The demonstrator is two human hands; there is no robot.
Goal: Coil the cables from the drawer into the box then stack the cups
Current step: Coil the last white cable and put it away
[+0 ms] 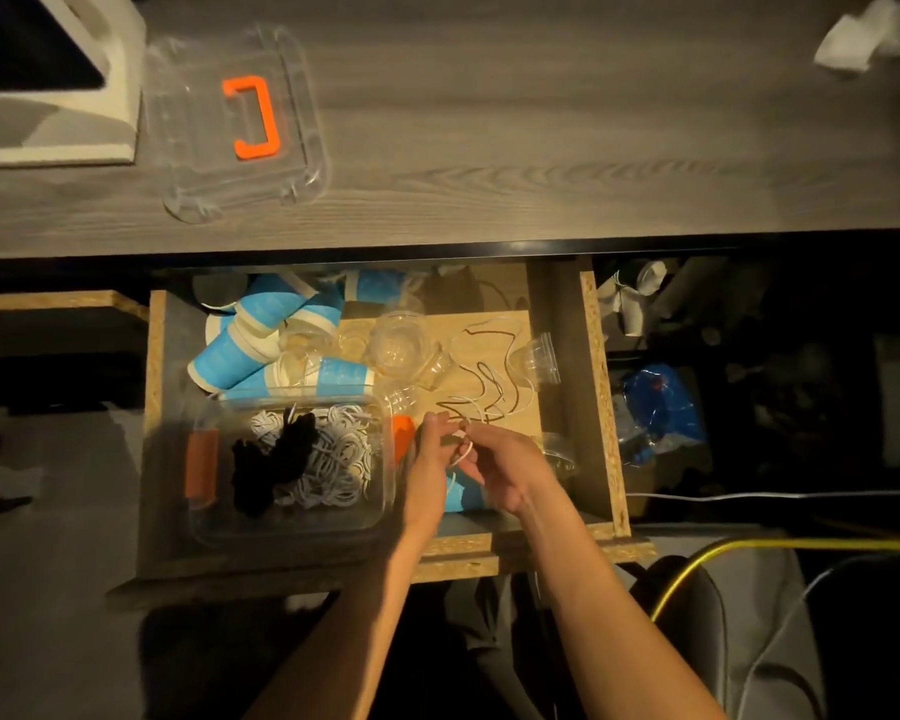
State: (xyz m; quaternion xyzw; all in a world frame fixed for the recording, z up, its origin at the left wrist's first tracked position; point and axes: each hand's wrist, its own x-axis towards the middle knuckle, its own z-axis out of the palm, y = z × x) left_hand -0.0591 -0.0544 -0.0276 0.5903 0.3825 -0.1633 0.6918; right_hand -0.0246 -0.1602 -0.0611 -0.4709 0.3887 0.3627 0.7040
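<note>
An open wooden drawer (596,407) sits below the desk edge. In its front left stands a clear plastic box (287,527) with orange clips, holding coiled white cables (336,459) and a black cable bundle (276,459). A thin white cable (494,392) snakes loosely over the drawer floor. My left hand (430,459) and my right hand (505,465) meet just right of the box and pinch one end of that cable, bent into a small loop. Blue-and-white paper cups (250,345) and clear plastic cups (401,345) lie tumbled at the back.
The box's clear lid (235,122) with an orange handle lies on the grey desk (541,148). A white stand (105,70) is at the desk's far left. A blue plastic bag (661,407) lies right of the drawer. A yellow cable (723,558) runs past my right arm.
</note>
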